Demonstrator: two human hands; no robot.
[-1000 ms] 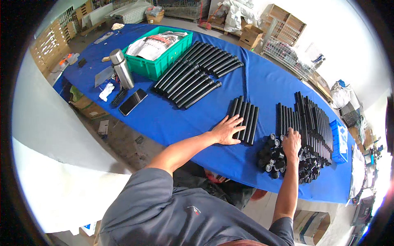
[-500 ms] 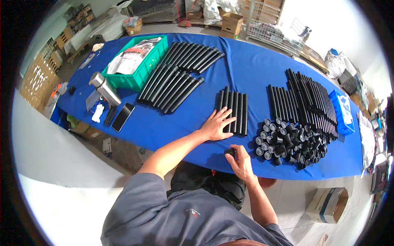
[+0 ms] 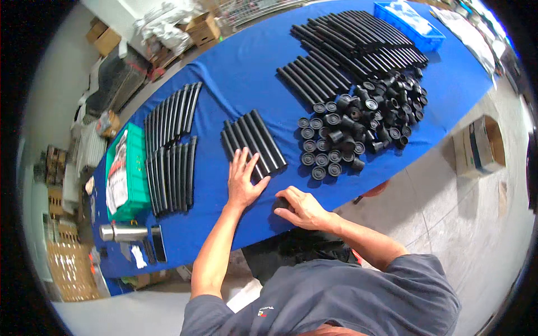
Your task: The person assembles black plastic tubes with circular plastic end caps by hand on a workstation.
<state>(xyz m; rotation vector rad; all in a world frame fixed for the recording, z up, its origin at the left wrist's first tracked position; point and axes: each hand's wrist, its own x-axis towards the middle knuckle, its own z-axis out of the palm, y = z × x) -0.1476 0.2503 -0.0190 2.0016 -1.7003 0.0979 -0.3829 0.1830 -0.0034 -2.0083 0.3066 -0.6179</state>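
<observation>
My left hand, fingers spread, lies flat over the near ends of a small row of black tubes on the blue cloth. To its right, at the table's near edge, my right hand grips a black cap between thumb and fingers. Part of the cap is hidden by the fingers. Right of the tubes spreads a heap of loose black caps, several of them lying with ringed round faces up. Beyond the heap are more black tubes, laid side by side and stacked.
On the left, two rows of black tubes with wider ends lie beside a green crate. A steel flask and a phone are nearby. A blue bin stands far right; a cardboard box sits on the floor.
The whole view has turned, so the table now slants up to the right. My left hand still rests on the tubes, and my right hand still holds the cap.
</observation>
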